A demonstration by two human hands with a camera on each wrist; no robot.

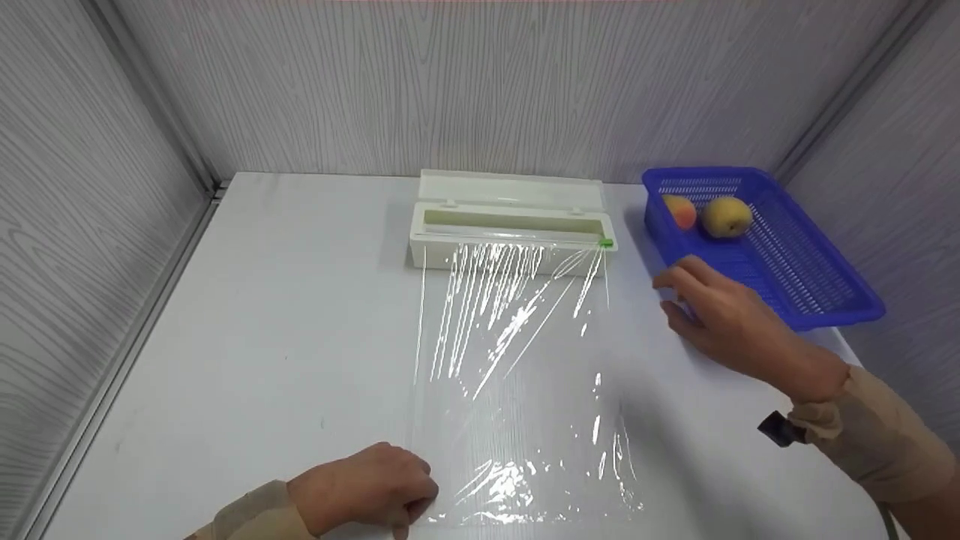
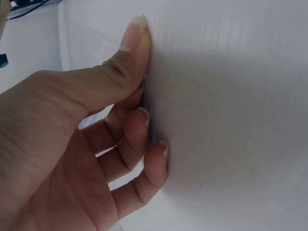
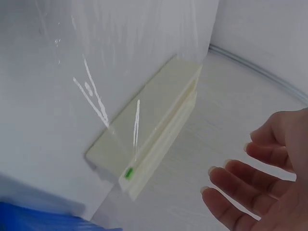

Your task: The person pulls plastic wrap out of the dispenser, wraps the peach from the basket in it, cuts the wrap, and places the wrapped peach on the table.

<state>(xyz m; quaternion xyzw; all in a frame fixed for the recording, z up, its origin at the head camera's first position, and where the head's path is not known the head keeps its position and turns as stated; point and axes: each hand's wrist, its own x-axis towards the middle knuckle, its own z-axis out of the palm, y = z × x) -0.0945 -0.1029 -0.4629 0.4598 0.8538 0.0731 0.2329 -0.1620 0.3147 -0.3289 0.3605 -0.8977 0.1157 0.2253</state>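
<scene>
A sheet of cling film (image 1: 525, 360) stretches from a white dispenser box (image 1: 510, 191) across the white table towards me, wrinkled and shiny. The box lid is up, and a green slide cutter (image 1: 606, 242) sits at the right end of its front rail. At the sheet's near left corner my left hand (image 1: 367, 484) holds the film low against the table; its thumb and curled fingertips (image 2: 155, 161) touch the surface in the left wrist view. My right hand (image 1: 724, 319) hovers right of the film, beside the basket, fingers loosely bent and holding nothing.
A blue plastic basket (image 1: 832, 266) stands at the right, with a red-yellow fruit (image 1: 681, 212) and a round yellow fruit (image 1: 726, 217) in its far left part. Wood-grain panels (image 1: 510, 90) enclose the back and sides of the table.
</scene>
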